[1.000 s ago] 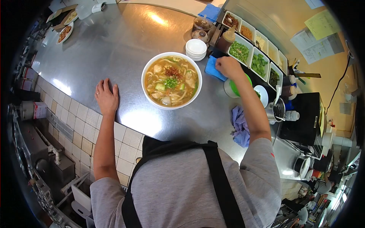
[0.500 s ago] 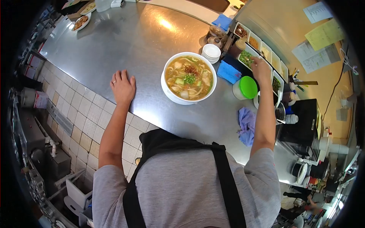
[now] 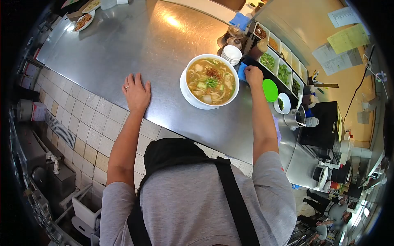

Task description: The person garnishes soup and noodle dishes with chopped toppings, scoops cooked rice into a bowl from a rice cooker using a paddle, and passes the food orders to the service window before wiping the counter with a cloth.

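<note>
A white bowl (image 3: pixel 190 95) of noodle soup (image 3: pixel 201 78) stands on the steel counter, with chopped green onion and brown bits heaped in the middle. To its left, my left hand (image 3: pixel 136 92) lies on the counter near the edge, fingers stretched out and holding nothing. My right hand (image 3: pixel 254 76) is right of the bowl, its fingers closed at a folded blue cloth (image 3: pixel 242 73). The hand covers part of that cloth. A green lid (image 3: pixel 270 90) sits just beside the right hand. Behind are white trays of chopped green onion (image 3: pixel 267 61) and leafy greens (image 3: pixel 283 74).
Small white dishes (image 3: pixel 232 53) are stacked beyond the bowl, near lidded jars (image 3: pixel 234 35). A small bowl of greens (image 3: pixel 282 103) and a metal pot (image 3: pixel 293 118) stand at the right. Plated food (image 3: pixel 84 21) is at the far left. People (image 3: pixel 336 211) show at lower right.
My right hand has moved from the green onion tray, back and left, down to the blue cloth. My left hand stays flat on the counter. The view has shifted slightly.
</note>
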Demonstrator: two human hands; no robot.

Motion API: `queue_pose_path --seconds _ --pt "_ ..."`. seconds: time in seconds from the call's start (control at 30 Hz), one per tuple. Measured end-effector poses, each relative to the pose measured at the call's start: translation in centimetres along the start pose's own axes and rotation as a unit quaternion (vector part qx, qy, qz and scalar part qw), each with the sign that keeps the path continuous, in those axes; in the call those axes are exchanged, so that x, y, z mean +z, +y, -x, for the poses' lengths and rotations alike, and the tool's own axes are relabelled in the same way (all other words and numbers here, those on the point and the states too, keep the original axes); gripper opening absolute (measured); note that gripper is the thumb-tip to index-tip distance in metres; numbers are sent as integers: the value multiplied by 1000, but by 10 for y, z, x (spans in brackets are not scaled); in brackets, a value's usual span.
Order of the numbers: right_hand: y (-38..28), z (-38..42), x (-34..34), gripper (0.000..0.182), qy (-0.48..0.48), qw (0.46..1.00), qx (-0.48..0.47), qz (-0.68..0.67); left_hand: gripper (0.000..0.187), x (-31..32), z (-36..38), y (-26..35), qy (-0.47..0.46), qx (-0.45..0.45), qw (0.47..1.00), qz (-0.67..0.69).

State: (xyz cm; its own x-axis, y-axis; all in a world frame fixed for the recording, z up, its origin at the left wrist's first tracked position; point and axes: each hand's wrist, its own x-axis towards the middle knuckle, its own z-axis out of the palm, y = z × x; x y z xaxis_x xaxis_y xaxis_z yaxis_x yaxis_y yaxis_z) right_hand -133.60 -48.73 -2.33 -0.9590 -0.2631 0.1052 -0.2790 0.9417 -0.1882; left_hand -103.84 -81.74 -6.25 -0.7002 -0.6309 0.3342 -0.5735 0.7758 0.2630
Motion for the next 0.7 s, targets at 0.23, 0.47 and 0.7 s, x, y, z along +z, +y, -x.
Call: queue_pose_path --seconds 0.23,0.47,0.7 --pt "0 -9 9 15 53 997 -34 41 48 -2 -2 2 1 -6 1000 -2" --pt "-14 79 -65 14 85 967 -68 -232 46 -4 -3 4 -11 -9 1000 4" --pt "-87 268 -71 11 -445 831 -159 -294 49 -4 14 -17 -32 78 995 56"
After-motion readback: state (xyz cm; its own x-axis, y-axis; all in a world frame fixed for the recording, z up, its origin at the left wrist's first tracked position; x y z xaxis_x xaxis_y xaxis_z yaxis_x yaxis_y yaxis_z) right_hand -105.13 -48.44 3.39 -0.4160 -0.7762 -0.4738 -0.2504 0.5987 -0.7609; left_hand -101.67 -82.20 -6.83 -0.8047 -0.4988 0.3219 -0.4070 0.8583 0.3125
